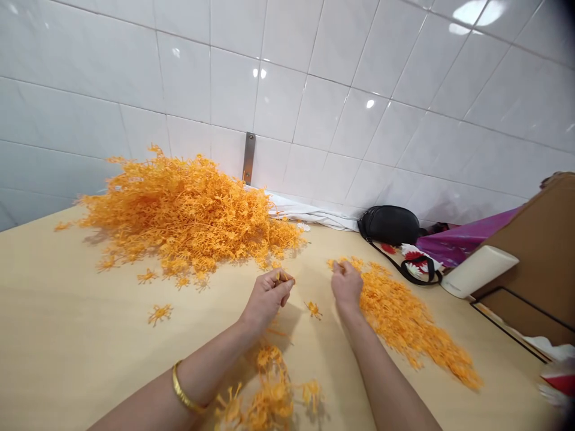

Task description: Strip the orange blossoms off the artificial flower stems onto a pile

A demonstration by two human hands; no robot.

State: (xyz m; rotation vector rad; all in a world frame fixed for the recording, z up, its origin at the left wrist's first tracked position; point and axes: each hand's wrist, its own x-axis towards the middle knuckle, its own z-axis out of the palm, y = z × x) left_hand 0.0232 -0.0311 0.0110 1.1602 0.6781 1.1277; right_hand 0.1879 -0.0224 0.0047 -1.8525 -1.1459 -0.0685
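Note:
A big heap of orange plastic sprigs [188,209] lies at the back left of the pale table [67,341]. My left hand [267,296], with a gold bangle on the wrist, is closed in a pinch on a small orange piece [283,276] just in front of the heap. My right hand [347,284] is curled shut at the near end of a long flat pile of small orange pieces [408,323], fingers touching it; what it grips is hidden. A single orange piece [313,309] lies between the hands. More orange sprigs [269,395] rest near my forearms.
A black bag [390,225] with a strap, a floral cloth [415,256] and purple material [458,239] sit at the back right by the white tiled wall [314,90]. A brown box [539,251] and a white block [478,270] stand at right. Loose sprigs [159,312] dot the table.

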